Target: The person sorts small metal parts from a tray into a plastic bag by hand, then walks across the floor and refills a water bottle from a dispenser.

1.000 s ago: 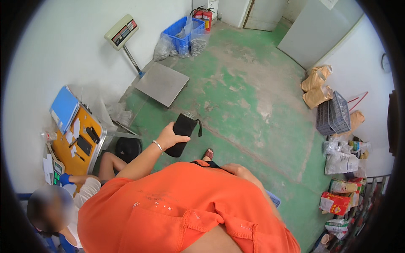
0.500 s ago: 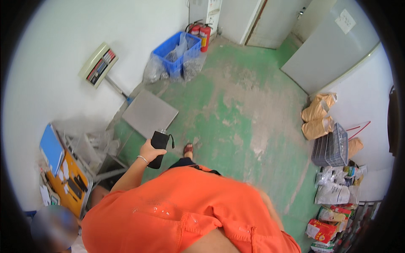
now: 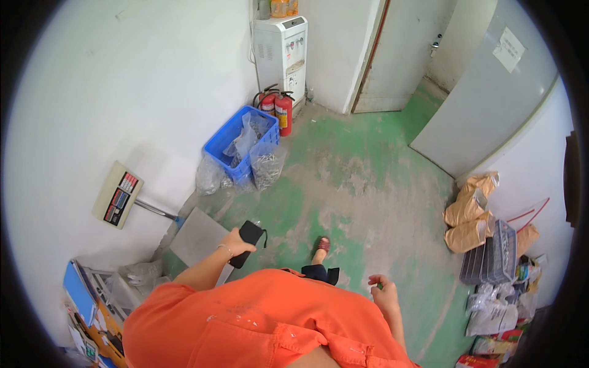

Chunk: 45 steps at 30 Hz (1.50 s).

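Observation:
My left hand (image 3: 236, 242) grips a flat black case (image 3: 248, 243) with a short strap, held out in front of my orange shirt. It hangs above the edge of a grey platform scale (image 3: 197, 235) on the floor. My right hand (image 3: 384, 294) is down at my right side with the fingers loosely curled and nothing in it. One foot in a reddish sandal (image 3: 321, 245) shows on the green floor ahead of me.
The scale's display head (image 3: 118, 195) stands on a pole by the white wall. A blue crate (image 3: 240, 141) with clear bags, two red fire extinguishers (image 3: 277, 108) and a white water dispenser (image 3: 281, 50) stand at the back. Brown sacks (image 3: 471, 211) and a dark crate (image 3: 494, 251) line the right wall.
The view has swung upward and forward, bringing the far wall, dispenser and doors into sight. The seated person at lower left has left the picture. My left hand still holds the black case.

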### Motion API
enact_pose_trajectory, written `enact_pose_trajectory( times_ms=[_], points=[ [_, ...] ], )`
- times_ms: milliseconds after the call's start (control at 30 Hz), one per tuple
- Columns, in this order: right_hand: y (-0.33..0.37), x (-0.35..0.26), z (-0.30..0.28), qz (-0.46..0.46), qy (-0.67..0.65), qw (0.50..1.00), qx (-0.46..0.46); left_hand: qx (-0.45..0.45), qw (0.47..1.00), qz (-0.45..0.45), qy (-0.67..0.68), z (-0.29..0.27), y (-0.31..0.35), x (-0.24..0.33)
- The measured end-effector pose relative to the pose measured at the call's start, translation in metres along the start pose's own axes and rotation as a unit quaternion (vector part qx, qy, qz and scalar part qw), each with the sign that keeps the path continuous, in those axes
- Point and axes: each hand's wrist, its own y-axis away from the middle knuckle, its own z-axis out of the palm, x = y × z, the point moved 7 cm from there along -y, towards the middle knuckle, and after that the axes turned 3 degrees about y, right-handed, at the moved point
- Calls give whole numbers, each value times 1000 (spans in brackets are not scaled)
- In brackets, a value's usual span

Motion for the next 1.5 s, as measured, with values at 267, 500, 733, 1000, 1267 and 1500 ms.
enact_pose_trajectory(
  times_ms=[267, 500, 733, 1000, 1267, 1500],
  points=[
    [-197, -95, -113, -40, -110, 993, 18, -329, 793, -129, 497, 29, -130, 276],
    [-315, -162, -108, 1, -318, 943, -94, -315, 766, -116, 548, 15, -225, 353],
    [-446, -250, -83, 23, -352, 931, -96, -79, 831, 119, 537, -95, -381, 410],
    [-565, -368, -55, 15, -357, 930, -83, 147, 859, 192, 451, -222, -521, 471],
    [-719, -468, -51, -7, -287, 950, -126, 217, 864, 163, 424, -266, -654, 497],
    [-914, -619, 14, -72, -207, 945, -244, 285, 850, 82, 435, -278, -778, 510]
  ],
)
